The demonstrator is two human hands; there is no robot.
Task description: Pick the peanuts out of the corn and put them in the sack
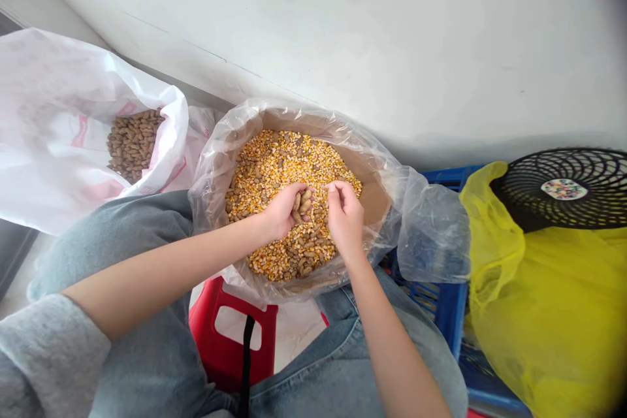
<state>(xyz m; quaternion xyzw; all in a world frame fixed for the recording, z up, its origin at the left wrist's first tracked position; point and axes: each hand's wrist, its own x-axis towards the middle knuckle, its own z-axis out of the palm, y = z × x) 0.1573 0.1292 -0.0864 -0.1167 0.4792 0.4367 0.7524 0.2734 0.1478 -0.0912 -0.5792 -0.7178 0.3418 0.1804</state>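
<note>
1. Head view, left hand: palm turned up, fingers curled and closed around a few in-shell peanuts. The held peanuts are positioned above the middle of the kernel bed, with part of their shells exposed at the fingers.
2. Head view, right hand: just beside the left, apart from it. Thumb and index finger are drawn together at the tips; whether anything is pinched between them cannot be told.
3. Below both hands: corn kernels, yellow and whitish, with loose peanuts mixed in, denser toward the near edge. Container is a brown box lined with a clear plastic bag, its rim folded outward.
4. To the left of the box: white bag with pinkish-red print, mouth open, a heap of peanuts inside.
5. To the right of the box: blue crate, a yellow bag and a black openwork basket with a patterned round centre.
6. Beneath the near side of the box, between the jeans-clad legs: red stool with a black strap across it. Pale wall behind.
</note>
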